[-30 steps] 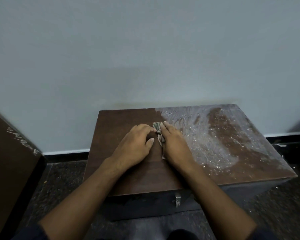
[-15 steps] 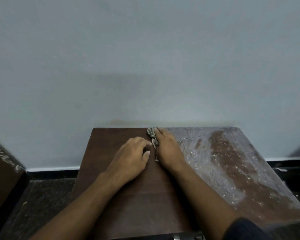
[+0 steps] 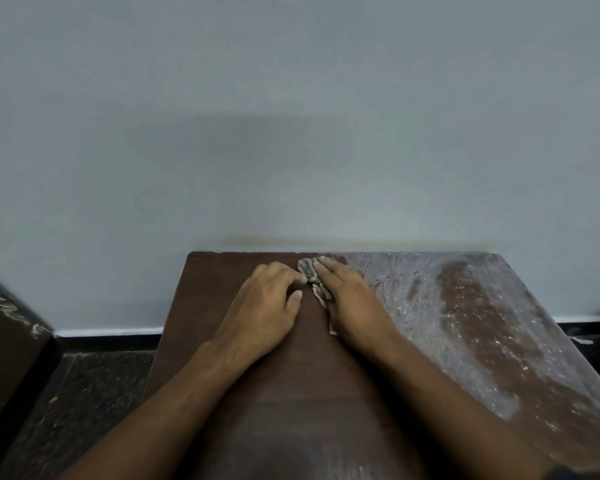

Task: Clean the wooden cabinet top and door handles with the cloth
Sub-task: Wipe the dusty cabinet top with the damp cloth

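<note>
Plain grey wall (image 3: 291, 116) behind, dark speckled floor (image 3: 84, 393) below, one wooden cabinet top (image 3: 284, 393) against the wall: left half dark and wiped, right half under a whitish dusty film (image 3: 430, 306). One patterned cloth (image 3: 312, 275) sits at the far edge, mid-width, on the clean/dusty boundary. Two hands: right hand (image 3: 350, 299) flat, fingers straight, pressing on the cloth; left hand (image 3: 264, 306) just beside, fingers curled, fingertips at the cloth's left edge, grip not discernible; second dark furniture piece (image 3: 7, 334) far left.
</note>
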Demonstrator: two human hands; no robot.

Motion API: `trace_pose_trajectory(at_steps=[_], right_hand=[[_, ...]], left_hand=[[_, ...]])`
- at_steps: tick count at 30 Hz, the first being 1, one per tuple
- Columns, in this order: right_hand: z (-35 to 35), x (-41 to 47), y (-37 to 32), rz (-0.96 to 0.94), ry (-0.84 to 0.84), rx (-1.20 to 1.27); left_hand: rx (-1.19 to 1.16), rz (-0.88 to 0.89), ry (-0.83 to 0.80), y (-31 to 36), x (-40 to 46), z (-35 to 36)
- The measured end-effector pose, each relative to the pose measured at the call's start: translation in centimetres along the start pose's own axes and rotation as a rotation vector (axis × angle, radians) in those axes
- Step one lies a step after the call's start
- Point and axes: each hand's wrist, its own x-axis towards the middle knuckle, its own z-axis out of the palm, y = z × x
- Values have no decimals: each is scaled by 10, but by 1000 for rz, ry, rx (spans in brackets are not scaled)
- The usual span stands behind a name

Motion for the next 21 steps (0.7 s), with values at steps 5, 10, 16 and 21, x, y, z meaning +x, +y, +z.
trace_pose_trajectory(at_steps=[5, 10, 16, 21], right_hand=[[1, 25, 13, 95, 49, 3], [2, 3, 1, -11, -5, 10], [7, 39, 8, 103, 34, -25], [4, 7, 5, -36, -20, 26]], left_hand=[[1, 7, 12, 0, 6, -2], [5, 18, 15, -2, 9, -2], [8, 6, 8, -2, 5, -2], [20, 4, -3, -2, 7, -6]])
